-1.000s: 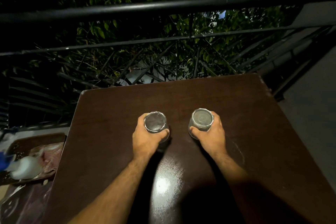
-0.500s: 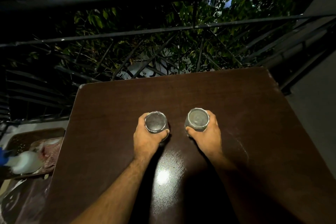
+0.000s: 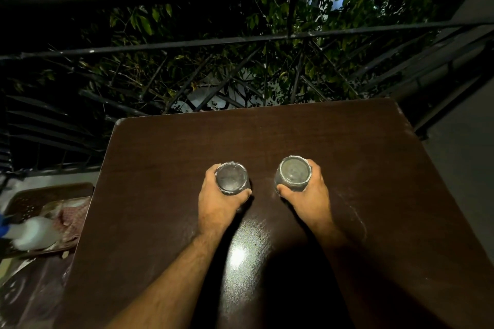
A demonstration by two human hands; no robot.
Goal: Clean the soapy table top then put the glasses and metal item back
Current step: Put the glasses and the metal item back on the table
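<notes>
Little has moved: left hand and right hand still grip glasses mid-counter, so placing is nearly done.

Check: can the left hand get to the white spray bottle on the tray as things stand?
Probably not yet: the left hand grips a glass. The spray bottle lies off the table's left edge, nothing between.

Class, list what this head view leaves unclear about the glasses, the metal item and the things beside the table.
- Glasses: lower walls hidden by left hand and right hand.
- Metal item: not visible.
- White bottle: blurred, cut by the left edge.
- Table: near edge cut off.
</notes>
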